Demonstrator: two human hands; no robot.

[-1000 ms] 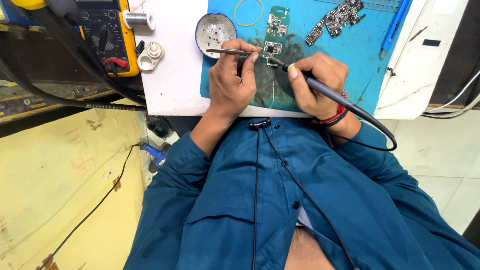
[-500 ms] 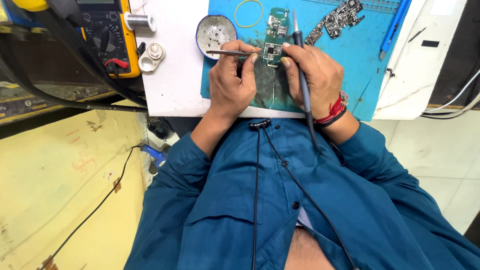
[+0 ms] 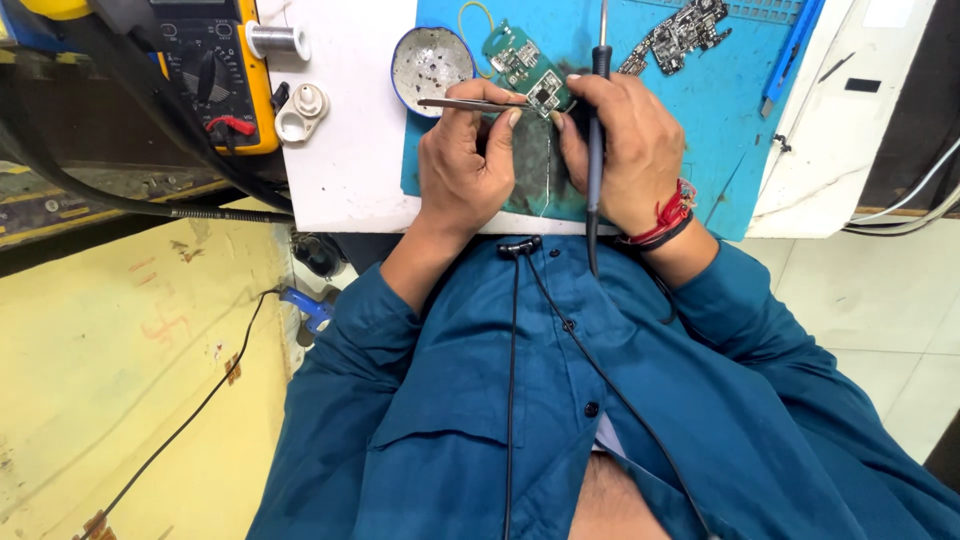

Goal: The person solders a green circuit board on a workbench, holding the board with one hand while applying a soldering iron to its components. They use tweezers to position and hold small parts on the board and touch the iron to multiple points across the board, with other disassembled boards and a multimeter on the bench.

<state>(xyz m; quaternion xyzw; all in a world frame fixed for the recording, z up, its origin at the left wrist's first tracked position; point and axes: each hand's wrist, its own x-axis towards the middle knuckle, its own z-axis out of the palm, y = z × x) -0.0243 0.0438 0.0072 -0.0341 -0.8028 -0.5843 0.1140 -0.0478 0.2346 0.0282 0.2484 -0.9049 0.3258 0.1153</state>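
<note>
On the blue mat at the near edge of the white table, my left hand pinches a pair of tweezers, tips lying across toward the green circuit board. My right hand is curled around the soldering iron, its tip pointing away from me, fingertips touching the board. A small round dish sits just left of the board, a yellow meter farther left.

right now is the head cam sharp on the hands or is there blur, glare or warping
Head view: sharp on the left hand, right hand and green circuit board; even light, soft shadows, no strong glare on the blue mat; wide-angle warping bends the white table edges.
</note>
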